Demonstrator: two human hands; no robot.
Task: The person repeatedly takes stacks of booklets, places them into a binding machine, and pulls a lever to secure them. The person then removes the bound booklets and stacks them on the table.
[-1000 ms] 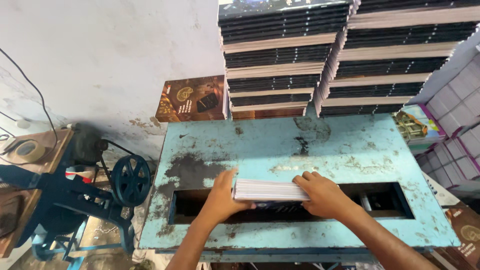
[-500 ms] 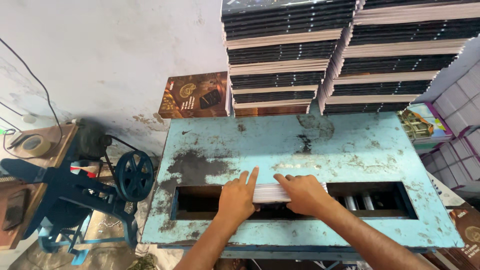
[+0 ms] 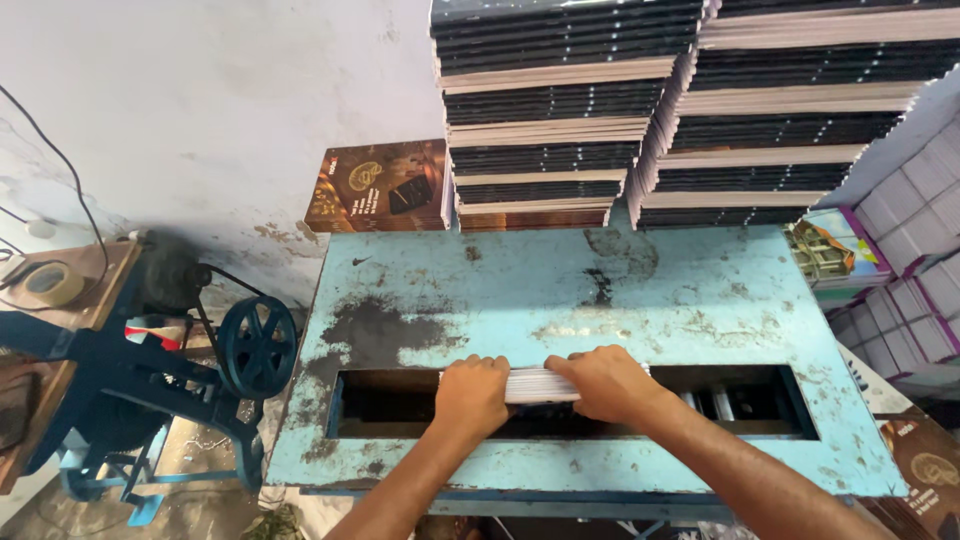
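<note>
Gripping from both ends, the white stack of paper was held over the long rectangular slot cut in the worn light-blue table. The left hand was seen curled shut around the stack's left end, fingers folded over its top edge, and the right hand was clamped closed on the right end in the same way, knuckles up. The stack was kept level, edge-on to the camera, lying along the slot's far rim and partly down in the opening, so that only a short white strip was shown between the two hands. Metal rollers were glimpsed in the dark of the slot just to the right of the right hand. Black scuffed patches were noted on the table top beside the slot's left end. Behind the table, tall piles of dark-covered books were stacked against the wall, with a brown printed cover propped at their left. Off to the left, a blue machine frame with a spoked wheel was stood on the floor, well apart from the hands, and a roll of tape was seen on a wooden stand at the far left edge.
</note>
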